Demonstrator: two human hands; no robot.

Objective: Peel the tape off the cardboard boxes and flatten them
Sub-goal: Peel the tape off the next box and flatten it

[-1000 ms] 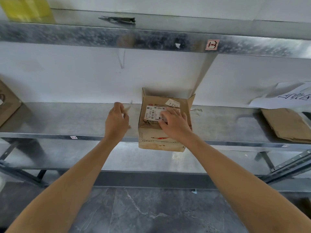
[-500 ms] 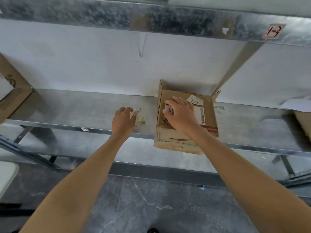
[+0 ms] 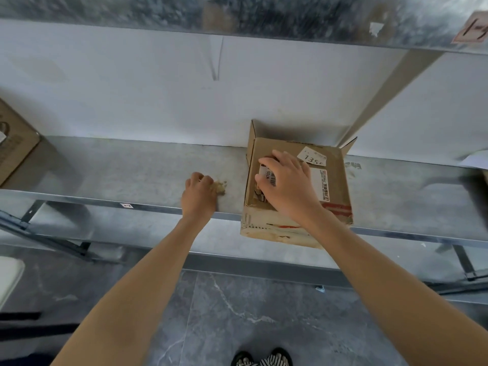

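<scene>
One strip off. A second ago my left hand [image 3: 199, 191] was up beside the small brown cardboard box [image 3: 330, 202] with the strip pulled clear. By this frame it had dropped to the grey galvanised metal shelf [image 3: 118, 170], knuckles up, fingers curled tight on a crumpled tan wad of peeled tape [image 3: 220, 186] that stuck out just past my fingertips. Wad was near the box, not touching it.

My right hand [image 3: 286, 184] had slid from flat on the white shipping label [image 3: 320, 184] toward the left edge of the top face. Fingers were spread and bent, pressing down, closed round nothing I could see. Couldn't tell if the tips had caught a flap edge.

Box sat at the shelf's front edge, front face hanging over it, two back flaps standing up.

Read: I was parking the wad, not peeling. Box hadn't been flattened. Probably needed the left hand free for the flaps.

Counts:
- hands: 2
- boxes: 2, the worked one plus a second brown cardboard box [image 3: 13, 146], cut off at the far left
- tape wads: 1
- stickers on the top face: 2, the shipping label and a small white ticket marked 135 [image 3: 311, 157]
- shelves: 2, counting the upper metal shelf [image 3: 237, 14]
- white paper sheets [image 3: 475, 161]: 1, at the far right edge
</scene>
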